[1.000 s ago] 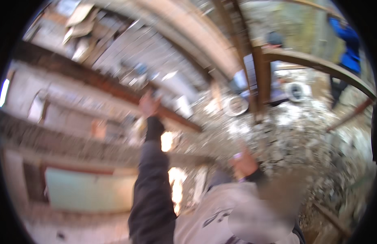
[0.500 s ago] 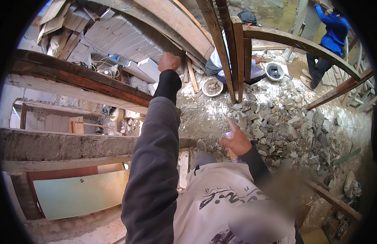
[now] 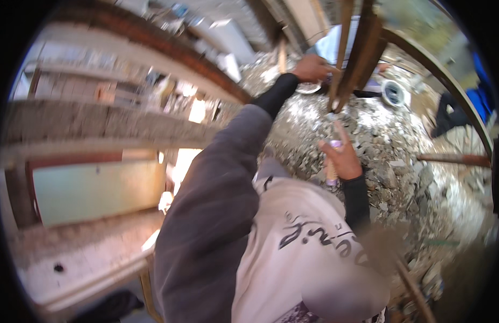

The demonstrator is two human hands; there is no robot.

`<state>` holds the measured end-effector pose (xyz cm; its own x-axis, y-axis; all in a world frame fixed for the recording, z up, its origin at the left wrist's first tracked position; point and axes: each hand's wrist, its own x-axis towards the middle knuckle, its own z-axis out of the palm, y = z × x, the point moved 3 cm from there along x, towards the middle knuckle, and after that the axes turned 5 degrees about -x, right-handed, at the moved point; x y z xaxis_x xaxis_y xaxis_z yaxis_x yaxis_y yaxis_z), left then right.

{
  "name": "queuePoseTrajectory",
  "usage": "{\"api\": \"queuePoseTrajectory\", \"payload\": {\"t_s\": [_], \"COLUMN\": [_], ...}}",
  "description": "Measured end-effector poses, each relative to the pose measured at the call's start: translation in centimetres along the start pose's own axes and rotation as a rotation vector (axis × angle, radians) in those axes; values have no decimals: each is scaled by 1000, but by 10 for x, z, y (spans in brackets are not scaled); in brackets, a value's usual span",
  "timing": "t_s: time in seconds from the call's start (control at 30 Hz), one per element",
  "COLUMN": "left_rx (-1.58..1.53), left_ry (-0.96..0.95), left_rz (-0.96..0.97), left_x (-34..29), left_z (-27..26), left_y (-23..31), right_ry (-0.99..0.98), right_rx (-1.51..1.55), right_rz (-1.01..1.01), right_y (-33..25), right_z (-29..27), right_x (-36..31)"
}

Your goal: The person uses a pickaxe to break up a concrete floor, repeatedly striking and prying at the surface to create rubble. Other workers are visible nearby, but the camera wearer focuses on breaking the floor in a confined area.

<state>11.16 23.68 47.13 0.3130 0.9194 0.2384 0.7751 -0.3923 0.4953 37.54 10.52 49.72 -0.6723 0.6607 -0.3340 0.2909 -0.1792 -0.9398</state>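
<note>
Near the far edge of the rubble [image 3: 392,180] stand wooden posts [image 3: 362,54]. The left hand [image 3: 311,70] is by them; I can't tell if it grips. Over the rubble's left side, the right hand [image 3: 346,160] holds a small purple-and-tan tube [image 3: 331,175].

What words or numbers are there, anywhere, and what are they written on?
Pale shirt: dark, slanted lettering across the front; I won't copy it out.
Small purple-and-tan object in the right hand: too small and blurred to tell any print.
Elsewhere: no words, numbers or signs I can make out.
</note>
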Motion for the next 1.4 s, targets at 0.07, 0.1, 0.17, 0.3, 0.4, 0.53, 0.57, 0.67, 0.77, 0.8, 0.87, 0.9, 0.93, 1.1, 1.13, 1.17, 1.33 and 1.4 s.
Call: {"api": "queuePoseTrajectory", "payload": {"t_s": [0.07, 0.1, 0.17, 0.3, 0.4, 0.53, 0.57, 0.67, 0.77, 0.8, 0.87, 0.9, 0.93, 1.1, 1.13, 1.17, 1.33, 1.4], "left_rx": [-445, -638, -928, -1723, -1230, -1460, -1518, -1811, -1989, -2012, -2032, -1959, -2015, -1902, -1872, -1881, -1864, -1868], "left_ry": [-311, -457, -585, -431, -382, -288, -312, -314, -277, -269, -256, -261, -257, -257, -242, -238, -249, -261], "left_rz": [-124, -238, -549, -756, -435, -518, -570, -827, -980, -1003, -1043, -1140, -1071, -1076, -1076, -1072, -1067, -1042], "left_x": [-34, -53, -94, -137, -140, -137, -134, -130, -128, -129, -130, -133, -131, -126, -125, -123, -117, -116], "left_z": [75, 110, 160, 199, 201, 215, 221, 228, 226, 225, 225, 227, 228, 237, 237, 236, 235, 239], "left_y": [37, 57, 86, 117, 112, 97, 96, 98, 107, 110, 113, 113, 115, 124, 127, 130, 140, 141], "right_ry": [-71, -50, -50, 26, 143, 304, 148, -91, -708, -1110, -1014, -911, -806, -953, -835, -702, -1168, -1119], "right_rx": [146, 105, 147, -26, -705, -857, -744, -139, 49, 98, 41, 23, 10, 193, 64, -72, 196, 146], "right_rz": [79, 78, -26, 91, -291, -527, -662, -1029, -956, -775, -503, -625, -738, -1045, -1279, -1505, -661, -600], "right_y": [-2, -4, -11, -10, -41, -123, -150, -213, -229, -219, -199, -197, -196, -200, -203, -204, -181, -173], "right_z": [6, 7, 9, 12, 8, 8, 12, 68, 124, 139, 149, 154, 157, 174, 172, 168, 148, 146], "right_x": [-4, -6, -7, -7, -18, -41, -48, -80, -88, -89, -77, -75, -73, -86, -89, -93, -83, -80]}}
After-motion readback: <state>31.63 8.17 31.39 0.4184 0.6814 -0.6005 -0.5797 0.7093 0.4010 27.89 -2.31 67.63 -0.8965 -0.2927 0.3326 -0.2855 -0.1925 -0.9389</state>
